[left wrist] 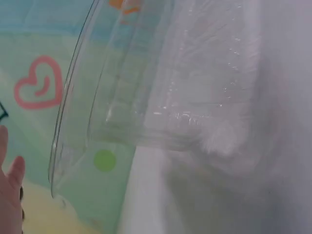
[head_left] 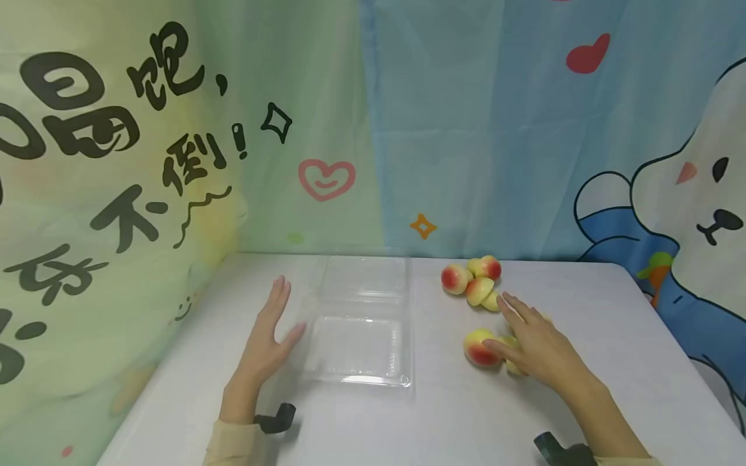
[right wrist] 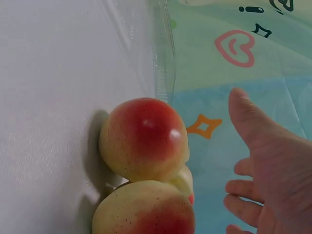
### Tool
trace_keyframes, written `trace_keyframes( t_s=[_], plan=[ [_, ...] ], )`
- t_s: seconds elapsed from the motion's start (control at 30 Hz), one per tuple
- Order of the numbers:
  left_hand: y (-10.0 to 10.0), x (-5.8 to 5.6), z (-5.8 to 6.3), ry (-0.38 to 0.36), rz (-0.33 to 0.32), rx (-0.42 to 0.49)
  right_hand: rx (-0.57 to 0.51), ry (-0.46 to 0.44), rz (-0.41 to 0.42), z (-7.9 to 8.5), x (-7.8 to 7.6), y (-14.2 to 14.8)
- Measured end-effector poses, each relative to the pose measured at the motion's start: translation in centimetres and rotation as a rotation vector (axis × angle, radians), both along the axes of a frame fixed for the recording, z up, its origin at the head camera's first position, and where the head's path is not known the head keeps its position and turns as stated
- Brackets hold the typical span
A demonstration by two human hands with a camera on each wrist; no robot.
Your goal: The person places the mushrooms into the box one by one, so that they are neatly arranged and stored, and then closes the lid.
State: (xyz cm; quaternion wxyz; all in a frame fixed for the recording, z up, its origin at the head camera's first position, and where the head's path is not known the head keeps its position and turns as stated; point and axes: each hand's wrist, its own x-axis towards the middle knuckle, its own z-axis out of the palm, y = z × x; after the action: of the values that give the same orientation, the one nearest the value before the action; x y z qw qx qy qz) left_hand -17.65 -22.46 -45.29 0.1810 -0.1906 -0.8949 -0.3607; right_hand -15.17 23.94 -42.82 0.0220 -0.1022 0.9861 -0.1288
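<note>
A clear plastic clamshell box lies on the table with its lid folded back toward the curtain. Just left of it, my left hand is held with fingers straight and thumb spread, holding nothing. My right hand hovers over the nearer yellow-and-red peaches, its fingers extended and partly covering them. One of these peaches shows by the thumb. In the right wrist view, a gap separates the hand from the front peach. Whether any fingertip touches a peach behind, I cannot tell.
A farther cluster of several peaches sits toward the back right of the white table. Behind the table hangs a printed curtain. Dark wrist-camera mounts sit at both wrists.
</note>
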Motion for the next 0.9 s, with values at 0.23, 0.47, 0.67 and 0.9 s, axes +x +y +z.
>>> trace_keyframes(
  t_s=[0.23,0.47,0.67,0.9],
  plan=[
    [-1.3,-0.6,-0.6,0.016,-0.101,0.284,-0.033,-0.035,0.007,-0.3,0.2,-0.4],
    [-2.7,-1.7,-1.9,-0.179,-0.311,0.588,-0.048,-0.036,0.038,-0.9,0.1,-0.7],
    [-3.9,-2.2,-3.6,-0.338,-0.527,0.728,-0.037,-0.031,0.05,-1.3,0.0,-0.7],
    [-4.7,-2.9,-4.8,-0.436,-0.626,0.74,-0.039,-0.057,0.049,-1.3,-0.2,-1.1]
  ],
)
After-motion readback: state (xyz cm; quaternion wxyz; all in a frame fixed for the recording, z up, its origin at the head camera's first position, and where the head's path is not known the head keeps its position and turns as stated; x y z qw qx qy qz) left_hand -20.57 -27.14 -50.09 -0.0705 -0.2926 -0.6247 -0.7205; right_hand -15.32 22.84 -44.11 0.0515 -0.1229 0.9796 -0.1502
